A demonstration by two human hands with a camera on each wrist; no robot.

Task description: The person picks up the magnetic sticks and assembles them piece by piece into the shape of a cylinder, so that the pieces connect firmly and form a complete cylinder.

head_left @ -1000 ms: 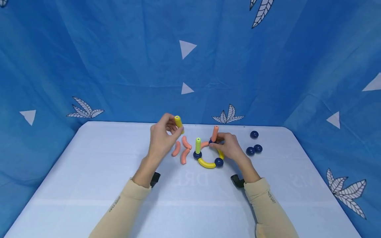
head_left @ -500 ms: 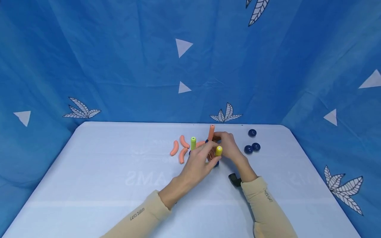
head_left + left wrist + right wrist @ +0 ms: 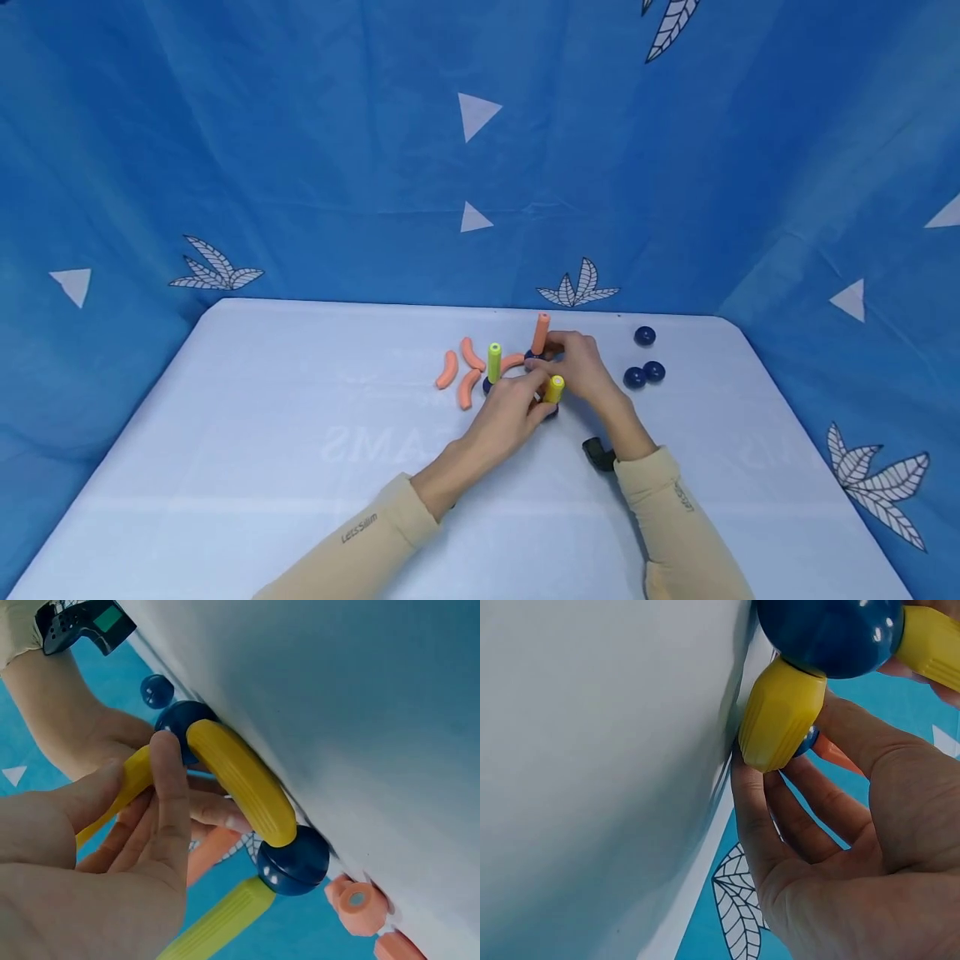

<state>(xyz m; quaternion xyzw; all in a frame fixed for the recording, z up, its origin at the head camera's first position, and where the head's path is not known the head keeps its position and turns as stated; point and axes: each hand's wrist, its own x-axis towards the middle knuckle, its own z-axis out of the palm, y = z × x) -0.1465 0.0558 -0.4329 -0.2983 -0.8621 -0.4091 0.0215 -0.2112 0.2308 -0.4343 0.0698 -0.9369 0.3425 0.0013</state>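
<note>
A ring of dark blue balls and curved magnetic rods lies on the table. My left hand (image 3: 506, 417) pinches an upright yellow rod (image 3: 554, 388) between thumb and fingers, its lower end at the near ball (image 3: 832, 634). My right hand (image 3: 585, 367) holds the ring's far ball (image 3: 532, 357), beneath an upright orange rod (image 3: 541, 333); its fingers also lie close to a curved yellow rod (image 3: 784, 712). A lime rod (image 3: 494, 363) stands on the left ball (image 3: 292, 861). Another curved yellow rod (image 3: 244, 784) joins the near and left balls. My left hand hides part of the ring in the head view.
Several curved orange rods (image 3: 448, 370) lie left of the ring on the white table (image 3: 247, 433). Loose dark blue balls (image 3: 644, 336) sit to its right. A blue patterned curtain (image 3: 337, 167) hangs behind the table's far edge.
My left hand has carried the yellow rod rightward from beside the loose orange pieces, then down to the near ball. My right hand has stayed at the far ball.
</note>
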